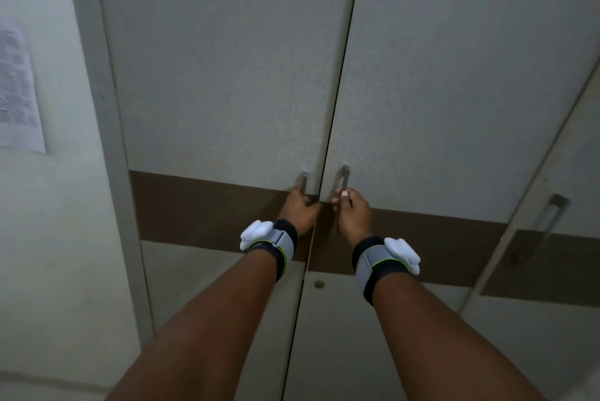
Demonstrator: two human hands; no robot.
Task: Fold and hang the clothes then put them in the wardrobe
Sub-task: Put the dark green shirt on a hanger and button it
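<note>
Grey wardrobe [227, 76] directly ahead: left hand [300, 207] grips left handle [304, 180], right hand [353, 211] grips right handle [344, 175].

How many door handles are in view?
3: left handle gripped by the left hand, right handle gripped by the right hand, third handle untouched on the far-right door. Others may be offscreen.

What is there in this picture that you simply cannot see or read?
Head view only.
Wardrobe inside: hidden behind the closed doors.
Paper sheet on the wall: print too blurred to read.
Lower ends of the left handle and right handle: covered by the left hand and right hand gripping them.
Far door: cut off by the right edge.
</note>
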